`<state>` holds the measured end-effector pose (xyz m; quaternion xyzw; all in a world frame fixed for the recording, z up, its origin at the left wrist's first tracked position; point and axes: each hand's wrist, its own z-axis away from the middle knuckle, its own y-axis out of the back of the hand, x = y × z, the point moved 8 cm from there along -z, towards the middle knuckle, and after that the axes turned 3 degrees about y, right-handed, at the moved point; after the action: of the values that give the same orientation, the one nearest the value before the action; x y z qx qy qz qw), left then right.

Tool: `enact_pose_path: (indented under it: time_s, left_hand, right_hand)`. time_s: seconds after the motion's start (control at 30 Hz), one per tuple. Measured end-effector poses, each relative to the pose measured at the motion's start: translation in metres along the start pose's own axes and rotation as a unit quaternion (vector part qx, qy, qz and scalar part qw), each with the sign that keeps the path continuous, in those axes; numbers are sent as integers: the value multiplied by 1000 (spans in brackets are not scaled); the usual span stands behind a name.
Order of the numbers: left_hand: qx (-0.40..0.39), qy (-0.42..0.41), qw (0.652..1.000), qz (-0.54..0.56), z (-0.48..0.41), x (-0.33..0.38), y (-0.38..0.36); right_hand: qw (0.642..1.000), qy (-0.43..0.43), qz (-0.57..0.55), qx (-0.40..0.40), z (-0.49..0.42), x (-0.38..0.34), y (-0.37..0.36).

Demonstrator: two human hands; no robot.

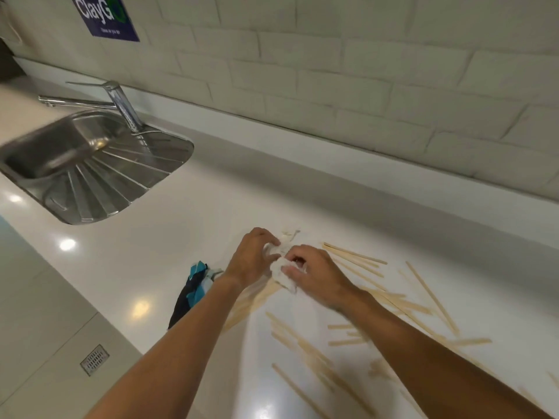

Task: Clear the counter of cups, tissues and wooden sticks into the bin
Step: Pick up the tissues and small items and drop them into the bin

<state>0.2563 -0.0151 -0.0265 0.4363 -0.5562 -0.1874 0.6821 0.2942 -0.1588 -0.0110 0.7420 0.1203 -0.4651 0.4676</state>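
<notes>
Crumpled white tissue (282,272) lies on the white counter (187,225), bunched between both hands. My left hand (251,257) curls its fingers round the tissue's far end. My right hand (314,275) pinches the near part from the right. A small scrap of tissue (289,234) lies just beyond the hands. Several thin wooden sticks (354,257) are scattered over the counter to the right of and below the hands, some hidden under my forearms. No cup and no bin are in view.
A steel sink (90,167) with a ribbed drainer and a tap (121,101) is set into the counter at the left. A dark blue and teal cloth item (193,287) hangs over the counter's front edge beside my left wrist. The tiled wall runs behind; the floor with a drain grate (94,359) is below left.
</notes>
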Motion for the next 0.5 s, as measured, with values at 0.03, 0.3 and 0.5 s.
enact_pose_path:
  time_s: [0.03,0.3,0.5]
  left_hand:
    - [3,4,1000,0,-1,0,0]
    - [-21,47,998,47,-5,2,2]
    - [-8,37,994,106,2,16,12]
  right_hand:
    - [999,-21,-7,28,-3,8,10]
    - [983,-101,-42,144,-2,48,59]
    - [978,-115,-52,169,18,50,75]
